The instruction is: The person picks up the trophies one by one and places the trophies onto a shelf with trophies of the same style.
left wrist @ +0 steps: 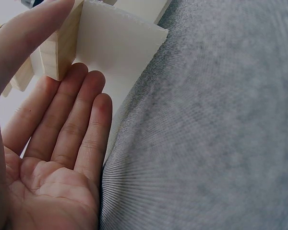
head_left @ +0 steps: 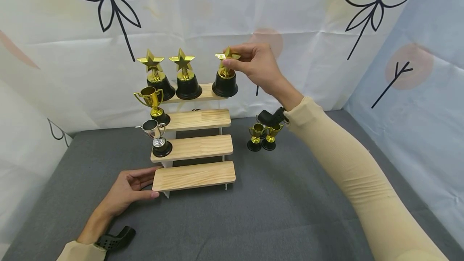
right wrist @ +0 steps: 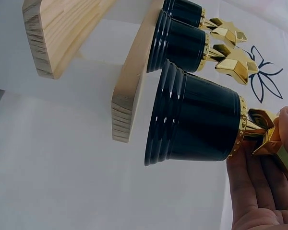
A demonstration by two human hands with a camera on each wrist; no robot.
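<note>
In the head view a star trophy [head_left: 225, 82] with a black base hangs at the right end of the top step [head_left: 207, 90]. My right hand [head_left: 259, 65] pinches its gold star between thumb and fingers. The right wrist view shows a gap between that trophy's base [right wrist: 197, 117] and the step's end [right wrist: 122, 115]. My left hand [head_left: 125, 190] holds the left end of the lowest step [head_left: 195, 175] of a wooden display stand, thumb at the front corner, fingers behind. In the left wrist view, the fingers [left wrist: 69, 115] lie nearly straight against the step.
Two star trophies [head_left: 155, 77] [head_left: 187, 85] stand on the top step. A gold cup [head_left: 156, 110] and a silver cup [head_left: 159, 142] stand at the left ends of lower steps. Small gold cups [head_left: 255, 136] stand on the grey cloth [head_left: 282, 212], right of the stand. Behind hangs a printed curtain [head_left: 308, 19].
</note>
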